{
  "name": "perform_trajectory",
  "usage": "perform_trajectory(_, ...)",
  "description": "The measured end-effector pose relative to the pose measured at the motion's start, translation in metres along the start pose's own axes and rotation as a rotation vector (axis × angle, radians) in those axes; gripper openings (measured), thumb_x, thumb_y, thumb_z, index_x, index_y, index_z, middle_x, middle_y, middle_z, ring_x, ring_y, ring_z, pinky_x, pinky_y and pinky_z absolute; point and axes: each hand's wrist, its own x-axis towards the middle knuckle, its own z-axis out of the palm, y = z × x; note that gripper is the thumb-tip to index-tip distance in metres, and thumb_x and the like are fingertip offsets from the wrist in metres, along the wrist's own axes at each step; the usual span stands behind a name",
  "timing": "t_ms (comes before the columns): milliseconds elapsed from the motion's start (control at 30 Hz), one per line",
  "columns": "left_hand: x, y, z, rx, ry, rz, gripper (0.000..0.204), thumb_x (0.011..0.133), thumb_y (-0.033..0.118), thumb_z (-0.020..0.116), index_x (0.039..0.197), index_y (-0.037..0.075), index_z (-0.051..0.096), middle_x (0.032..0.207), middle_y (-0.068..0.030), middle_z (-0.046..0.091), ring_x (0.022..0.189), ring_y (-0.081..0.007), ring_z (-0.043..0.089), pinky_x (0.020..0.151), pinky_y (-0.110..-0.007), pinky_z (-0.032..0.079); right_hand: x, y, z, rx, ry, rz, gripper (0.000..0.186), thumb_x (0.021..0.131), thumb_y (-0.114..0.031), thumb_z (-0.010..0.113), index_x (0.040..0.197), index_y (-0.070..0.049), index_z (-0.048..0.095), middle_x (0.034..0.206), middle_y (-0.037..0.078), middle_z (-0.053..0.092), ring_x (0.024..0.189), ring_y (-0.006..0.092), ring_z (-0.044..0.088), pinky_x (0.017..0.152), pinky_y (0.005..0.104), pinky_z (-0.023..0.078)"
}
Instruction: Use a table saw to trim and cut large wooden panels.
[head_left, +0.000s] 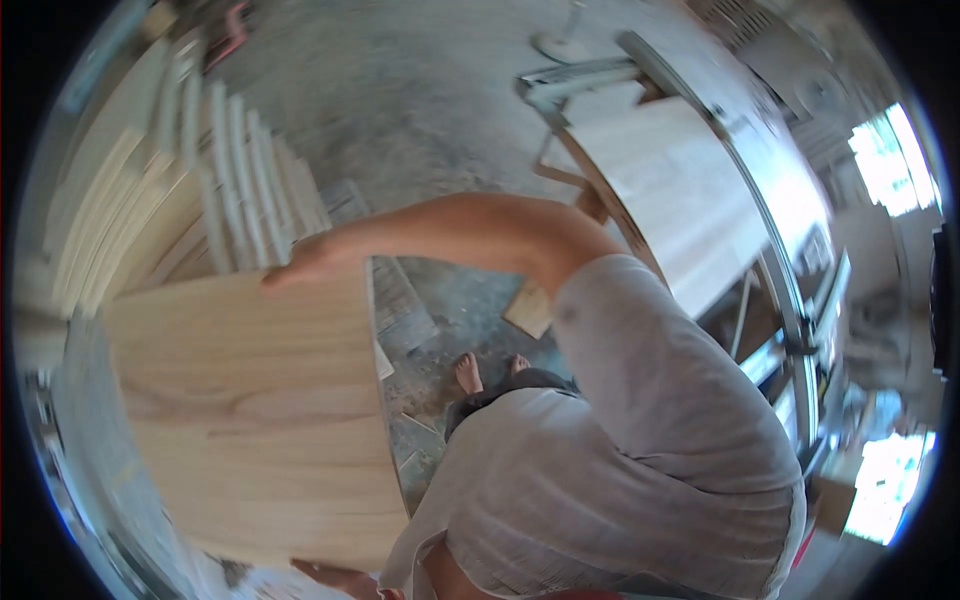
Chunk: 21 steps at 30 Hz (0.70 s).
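Wooden panel (260, 410) spans between the hands — right hand (308, 257) grasping its far edge. Left hand (338, 578) meets the near edge — finger closure cannot be determined.

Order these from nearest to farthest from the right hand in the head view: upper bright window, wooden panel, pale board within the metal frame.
1. Wooden panel, touching the right hand.
2. Pale board, upper right.
3. Upper bright window, right rim.

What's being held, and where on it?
A wooden board, by opposite edges: right hand at the far one, left hand at the near one.
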Motion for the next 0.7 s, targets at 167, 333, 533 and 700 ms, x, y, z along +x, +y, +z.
perform_trajectory(167, 0.046, 0.001, 0.095, 0.132, -0.237, -0.047, 0.076, 0.095, 0.065, 0.045, 0.153, 0.017, 0.035, 0.154, -0.013, 0.039, 0.138, -0.0329, 0.039, 0.11, -0.053, 0.037, -0.043, 0.07, -0.034, -0.193, 0.23, 0.045, 0.097, 0.085, -0.081, 0.047, 0.116, 0.008, 0.066, 0.119, 0.022, 0.067, 0.115, 0.0365, 0.06, 0.094, 0.0425, 0.047)
perform_trajectory(333, 0.041, 0.008, 0.119, 0.21, -0.355, -0.018, 0.077, 0.095, 0.066, 0.044, 0.153, 0.017, 0.034, 0.154, -0.0129, 0.039, 0.138, -0.033, 0.039, 0.111, -0.053, 0.036, -0.141, 0.088, -0.029, -0.038, 0.371, -0.047, 0.096, 0.086, -0.08, 0.046, 0.117, 0.009, 0.064, 0.116, 0.027, 0.066, 0.114, 0.0376, 0.061, 0.096, 0.0441, 0.046)
perform_trajectory(533, 0.016, 0.015, 0.2, 0.331, -0.615, 0.052, 0.078, 0.095, 0.066, 0.044, 0.154, 0.016, 0.033, 0.155, -0.0127, 0.038, 0.139, -0.0332, 0.038, 0.112, -0.052, 0.035, -0.316, 0.116, -0.016, 0.034, 0.66, -0.028, 0.096, 0.089, -0.078, 0.042, 0.127, 0.009, 0.058, 0.12, 0.029, 0.064, 0.118, 0.0384, 0.059, 0.099, 0.0451, 0.045)
perform_trajectory(700, -0.057, 0.0, 0.283, 0.458, -0.893, 0.124, 0.079, 0.095, 0.066, 0.043, 0.154, 0.015, 0.033, 0.155, -0.0126, 0.038, 0.139, -0.0333, 0.038, 0.112, -0.052, 0.035, -0.489, 0.172, 0.046, 0.234, 1.002, -0.01, 0.093, 0.091, -0.074, 0.047, 0.132, 0.009, 0.054, 0.13, 0.027, 0.059, 0.124, 0.0359, 0.056, 0.105, 0.0423, 0.042)
